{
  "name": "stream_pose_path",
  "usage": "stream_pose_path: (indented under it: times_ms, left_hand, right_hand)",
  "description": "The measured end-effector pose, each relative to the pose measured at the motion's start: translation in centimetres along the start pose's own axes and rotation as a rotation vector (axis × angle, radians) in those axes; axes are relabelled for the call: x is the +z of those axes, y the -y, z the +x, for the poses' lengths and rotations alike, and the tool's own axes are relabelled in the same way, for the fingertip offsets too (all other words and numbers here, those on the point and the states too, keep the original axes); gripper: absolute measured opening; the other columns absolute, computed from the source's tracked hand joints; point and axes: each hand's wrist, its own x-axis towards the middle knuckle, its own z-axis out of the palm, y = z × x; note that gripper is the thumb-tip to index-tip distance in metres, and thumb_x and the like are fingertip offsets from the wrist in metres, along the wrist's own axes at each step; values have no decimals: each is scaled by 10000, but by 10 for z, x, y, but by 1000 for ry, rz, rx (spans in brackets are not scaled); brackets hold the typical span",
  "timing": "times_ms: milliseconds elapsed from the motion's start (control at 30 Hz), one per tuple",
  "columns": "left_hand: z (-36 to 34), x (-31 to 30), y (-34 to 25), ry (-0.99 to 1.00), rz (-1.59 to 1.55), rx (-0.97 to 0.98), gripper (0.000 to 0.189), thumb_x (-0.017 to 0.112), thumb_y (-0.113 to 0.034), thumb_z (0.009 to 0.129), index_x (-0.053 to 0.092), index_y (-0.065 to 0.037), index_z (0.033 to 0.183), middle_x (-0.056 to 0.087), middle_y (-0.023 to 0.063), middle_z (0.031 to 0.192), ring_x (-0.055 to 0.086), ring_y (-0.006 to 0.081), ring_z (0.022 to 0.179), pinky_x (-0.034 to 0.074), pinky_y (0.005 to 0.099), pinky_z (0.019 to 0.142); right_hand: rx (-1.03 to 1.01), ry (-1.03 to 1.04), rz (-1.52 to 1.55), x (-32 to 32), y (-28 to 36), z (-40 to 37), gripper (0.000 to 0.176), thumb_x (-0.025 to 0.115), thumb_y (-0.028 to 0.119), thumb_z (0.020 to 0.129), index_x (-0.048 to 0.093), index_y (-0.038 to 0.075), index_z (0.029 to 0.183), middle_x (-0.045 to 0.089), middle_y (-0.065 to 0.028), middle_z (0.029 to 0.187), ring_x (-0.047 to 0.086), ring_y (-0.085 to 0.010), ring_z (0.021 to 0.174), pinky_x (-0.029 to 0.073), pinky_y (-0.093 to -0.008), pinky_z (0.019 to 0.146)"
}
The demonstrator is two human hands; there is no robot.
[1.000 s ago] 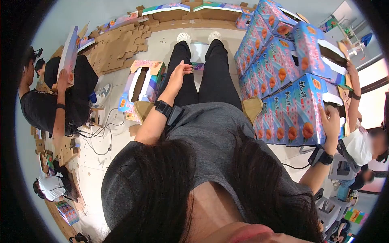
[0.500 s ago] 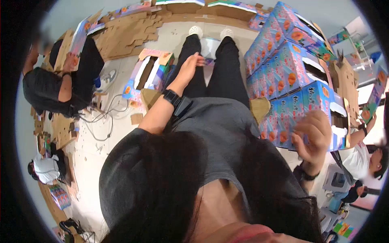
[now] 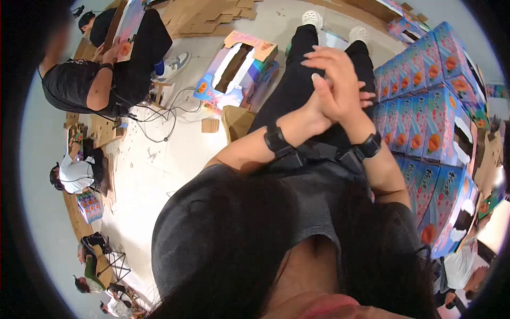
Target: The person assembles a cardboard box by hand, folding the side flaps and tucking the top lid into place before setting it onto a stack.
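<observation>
right hand [image 3: 342, 87] in from beside the stacked boxes [image 3: 417, 125], now meeting the left hand [image 3: 313, 111] above the lap

brings both hands together in front of the dark trousers [image 3: 289, 80], right crossed over left, palms seemingly pressed. carries nothing visible; impossible to tell about anything hidden between the palms. holds the right fingers extended and slightly apart, thumb separate too. shows only a few left fingertips, spaced apart, past the back of the right hand, so impossible to tell their hold. probably crosses the hands this way to let one support or rub the other. wears a black device strapped to each wrist, left [image 3: 279, 141] and right [image 3: 366, 149], likely tight to stay put during movement.

on the right, close beside the leg and well within arm's reach: the stacked boxes, blue and pink with orange fruit prints, in at least three visible rows. packed flush, side against side, probably for steadiness; turned alike, with slotted faces toward the right edge of the view.

on the left, near the other leg: a single box [image 3: 255, 58] of similar print, slotted side up, apart from the stack. loose black cables [image 3: 167, 114] across the pale floor just beyond. farther left, another person [image 3: 77, 87] in a dark shirt, with a hand on a printed carton [image 3: 130, 34].
</observation>
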Motion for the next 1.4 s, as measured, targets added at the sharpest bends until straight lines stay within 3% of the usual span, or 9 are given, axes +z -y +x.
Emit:
stream_pose_path:
  times_ms: [267,400,467,633,700,800,867,1100,1400]
  left_hand:
    - [-24,-5,-37,-121,-522,-181,637,412,-551,1013,441,-72,1433,543,123,1370,530,257,1267,381,417,1109]
    - [-47,1,-118,-273,60,87,709,380,-512,1020,322,-33,1541,308,247,1589,314,351,1476,267,501,1184]
    - [-58,-20,-185,-449,794,414,665,465,-448,1020,388,20,1486,481,212,1476,487,289,1352,360,425,1139]
    - [-110,-215,-251,-1127,1943,36,519,620,-381,957,593,-7,1315,676,218,1204,666,346,1098,504,421,952]
    - [-137,-297,-230,-922,2343,7,586,694,-383,891,570,-33,1344,684,227,1129,675,395,1024,529,465,878]
    - [-140,-337,-192,-752,2201,-541,1324,921,-516,535,238,13,1538,624,272,1218,618,437,1124,504,508,928]
    - [-154,-367,-156,-760,2293,-534,1522,916,-598,490,16,-57,1592,365,310,1513,344,487,1410,311,598,1131]
    - [-135,-358,-146,-1003,2129,-851,1592,915,-622,468,-78,-89,1592,405,259,1477,413,395,1384,209,687,1132]
    - [-144,-337,-158,-1024,2131,-486,1311,707,-751,682,67,-56,1591,594,272,1307,579,366,1223,229,631,1122]
  right_hand:
    - [-16,-65,-172,-1,-44,-28,319,651,233,773,691,58,1037,673,-140,1192,608,-355,1182,463,-464,986]
    - [160,-84,-291,-30,-68,-53,301,656,118,786,660,52,1079,674,-132,1183,600,-366,1187,449,-462,1007]
    - [347,-86,-406,-47,-83,-72,221,660,23,827,650,37,1047,667,-130,1181,602,-346,1173,440,-448,1018]
    - [624,-208,-319,-40,-115,-110,204,662,46,889,623,22,1087,662,-147,1154,602,-317,1140,432,-418,1014]
    - [685,-184,-263,-34,-122,-109,205,660,52,897,617,18,1095,658,-155,1156,604,-310,1127,429,-407,1014]
    - [716,-118,-264,-30,-123,-97,201,663,64,901,618,18,1091,654,-155,1165,604,-306,1120,424,-394,1016]
    - [721,-65,-306,-30,-123,-94,198,665,70,900,621,22,1088,655,-152,1166,601,-308,1125,422,-392,1018]
    - [772,-43,-312,-29,-124,-88,195,672,92,900,634,50,1086,654,-134,1182,580,-316,1191,408,-415,1033]
    - [764,-16,-348,-25,-132,-90,162,648,126,920,644,43,1059,654,-147,1169,588,-324,1154,420,-411,1017]
